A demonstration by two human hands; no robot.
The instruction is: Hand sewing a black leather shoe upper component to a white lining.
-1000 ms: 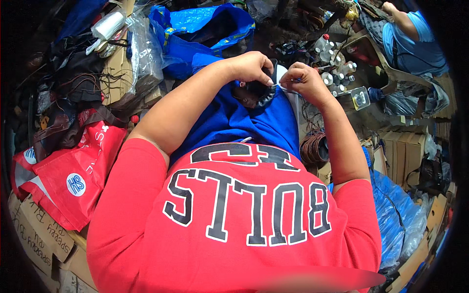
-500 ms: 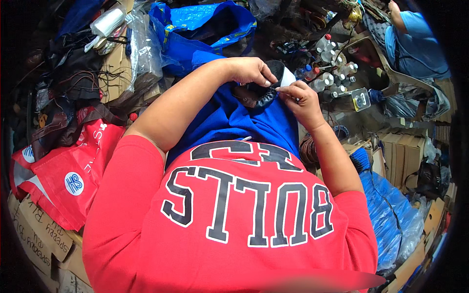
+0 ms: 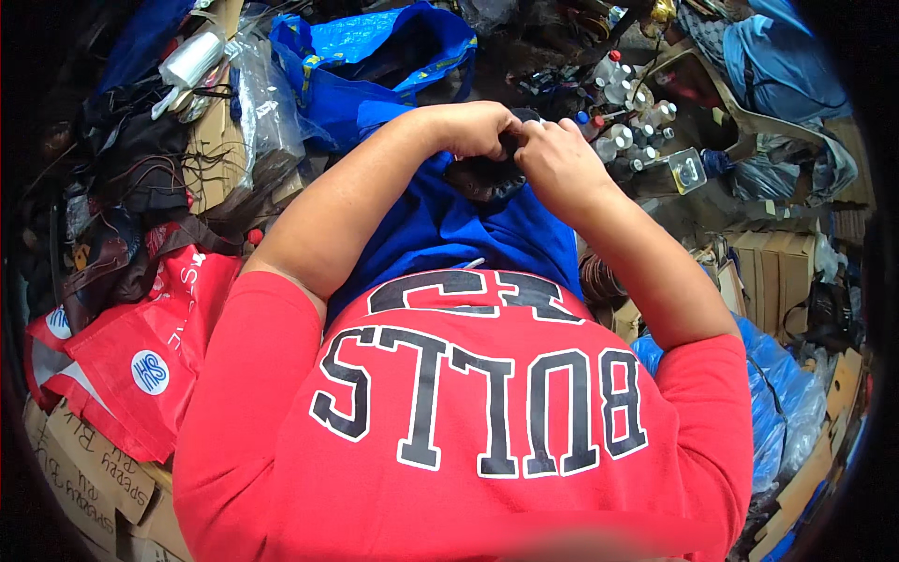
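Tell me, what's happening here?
A person in a red shirt sits amid clutter, both hands together over a small black object on their blue-clad lap. The left hand and right hand pinch it between the fingers. Small clear bottles and a blue bag lie just beyond.

**Hands close together over the dark piece**

A second ago the two hands sat a little apart, with a small white piece showing between their fingertips. Now the left hand (image 3: 473, 129) and the right hand (image 3: 552, 159) touch, fingers bunched together over the small dark object (image 3: 487, 173) on the blue lap. The white piece can no longer be seen; the fingers cover that spot. The right hand has shifted left and slightly nearer, and its knuckles now face up. The other person's arm at the far right has gone from sight.
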